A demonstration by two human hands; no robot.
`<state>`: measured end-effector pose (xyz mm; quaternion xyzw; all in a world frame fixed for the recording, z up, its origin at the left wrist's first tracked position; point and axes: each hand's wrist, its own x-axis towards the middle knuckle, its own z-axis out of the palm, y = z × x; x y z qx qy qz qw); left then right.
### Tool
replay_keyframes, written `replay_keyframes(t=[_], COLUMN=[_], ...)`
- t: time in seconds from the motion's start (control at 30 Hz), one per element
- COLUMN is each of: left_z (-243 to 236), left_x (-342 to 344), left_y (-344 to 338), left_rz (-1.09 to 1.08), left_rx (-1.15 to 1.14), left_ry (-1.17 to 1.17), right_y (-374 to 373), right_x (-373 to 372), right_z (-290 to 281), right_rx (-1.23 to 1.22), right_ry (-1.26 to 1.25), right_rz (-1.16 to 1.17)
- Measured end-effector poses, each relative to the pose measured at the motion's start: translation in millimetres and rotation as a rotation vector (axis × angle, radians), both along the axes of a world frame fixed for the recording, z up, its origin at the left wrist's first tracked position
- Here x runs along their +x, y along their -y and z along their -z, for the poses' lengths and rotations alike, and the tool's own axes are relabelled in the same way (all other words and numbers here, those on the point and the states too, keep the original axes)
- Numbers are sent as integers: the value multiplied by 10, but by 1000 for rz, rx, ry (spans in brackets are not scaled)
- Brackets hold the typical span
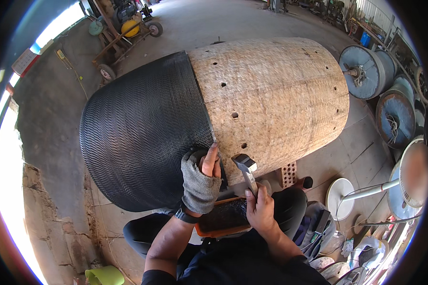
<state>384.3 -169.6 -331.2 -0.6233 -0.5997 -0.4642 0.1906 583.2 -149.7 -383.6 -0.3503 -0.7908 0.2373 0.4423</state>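
A large barrel-shaped drum lies on its side before me. Its left part is wrapped in black ridged material (147, 128), and its right part is bare tan chipboard-like surface (271, 95) with several dark holes. My left hand (202, 178), in a grey fingerless glove, rests at the lower end of the black edge. Its index finger points up along that edge while the other fingers curl; anything between them is hidden. My right hand (260, 209) is closed round the handle of a hammer (245, 164), its head raised close to the bare surface, right of my left hand.
An orange tray (207, 231) with dark contents sits between my knees. To the right are a white fan (366, 190), a perforated brick (287, 175) and several large metal reels (361, 71). A wheeled machine (131, 28) stands far left; a green container (104, 275) lies near left.
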Motion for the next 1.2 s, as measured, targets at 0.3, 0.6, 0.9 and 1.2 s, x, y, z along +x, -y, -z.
replay_keyframes(t=[0.3, 0.6, 0.9, 1.2], left_z=[-190, -217, -196, -126], left_x=[184, 133, 171, 175], left_y=[-134, -43, -137, -188], left_rz=[-160, -76, -229, -164], left_rx=[-12, -98, -52, -166], left_ry=[13, 94, -39, 127], right_y=[-69, -132, -112, -97], right_x=[-81, -51, -56, -71], right_z=[-74, -195, -114, -236], right_rx=[11, 33, -6, -28], right_ry=[-32, -38, -25, 45], right_rz=[-49, -48, -48, -59])
